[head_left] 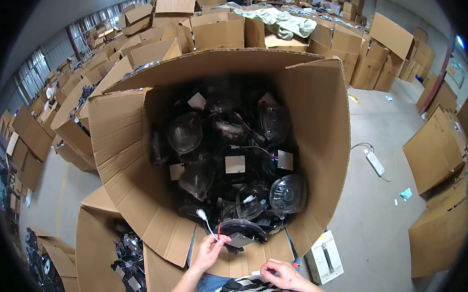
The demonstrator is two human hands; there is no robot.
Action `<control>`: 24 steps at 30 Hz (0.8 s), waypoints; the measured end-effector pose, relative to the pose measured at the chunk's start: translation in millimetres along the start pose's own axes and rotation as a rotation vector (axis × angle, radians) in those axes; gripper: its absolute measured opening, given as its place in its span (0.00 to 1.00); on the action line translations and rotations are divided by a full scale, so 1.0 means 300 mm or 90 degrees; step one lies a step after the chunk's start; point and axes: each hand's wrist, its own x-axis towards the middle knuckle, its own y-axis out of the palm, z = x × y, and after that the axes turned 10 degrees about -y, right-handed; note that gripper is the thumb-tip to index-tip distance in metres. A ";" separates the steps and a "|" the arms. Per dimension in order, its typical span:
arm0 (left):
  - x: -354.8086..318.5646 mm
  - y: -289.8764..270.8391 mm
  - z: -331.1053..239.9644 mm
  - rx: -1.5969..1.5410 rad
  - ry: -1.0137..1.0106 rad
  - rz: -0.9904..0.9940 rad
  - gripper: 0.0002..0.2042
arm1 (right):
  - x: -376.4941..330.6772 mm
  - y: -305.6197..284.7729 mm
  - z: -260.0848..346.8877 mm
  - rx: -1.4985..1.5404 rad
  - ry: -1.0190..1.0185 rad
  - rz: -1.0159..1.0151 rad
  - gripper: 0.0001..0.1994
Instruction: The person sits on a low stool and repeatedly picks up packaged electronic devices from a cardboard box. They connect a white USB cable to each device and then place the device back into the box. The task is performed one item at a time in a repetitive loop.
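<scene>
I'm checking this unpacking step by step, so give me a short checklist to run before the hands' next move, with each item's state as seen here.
1. Left hand has hold of the lamp's wire: ok, fingers pinch it near the white connector.
2. Black lamp unit clear of the others: not ok, it sits at the pile's near edge against other lamps.
3. Right hand free: not ok, it holds a small white piece.
4. Large cardboard box flaps open: ok.
5. Wire free of tangles deeper in the box: cannot tell.
</scene>
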 end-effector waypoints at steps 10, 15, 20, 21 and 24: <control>-0.052 0.094 -0.087 -0.380 -0.230 0.089 0.11 | -0.014 0.029 0.011 0.068 0.011 0.065 0.08; -0.051 0.061 -0.093 -0.317 -0.250 0.079 0.15 | 0.001 0.031 0.016 0.065 0.026 0.078 0.09; -0.036 0.051 -0.091 -0.275 -0.263 0.137 0.16 | 0.015 0.031 0.023 0.066 0.068 0.072 0.09; -0.032 0.044 -0.074 -0.256 -0.259 0.157 0.16 | 0.018 0.030 0.024 0.068 0.072 0.068 0.09; -0.037 0.053 -0.072 -0.235 -0.206 0.161 0.15 | 0.029 0.030 0.031 0.076 0.074 0.062 0.08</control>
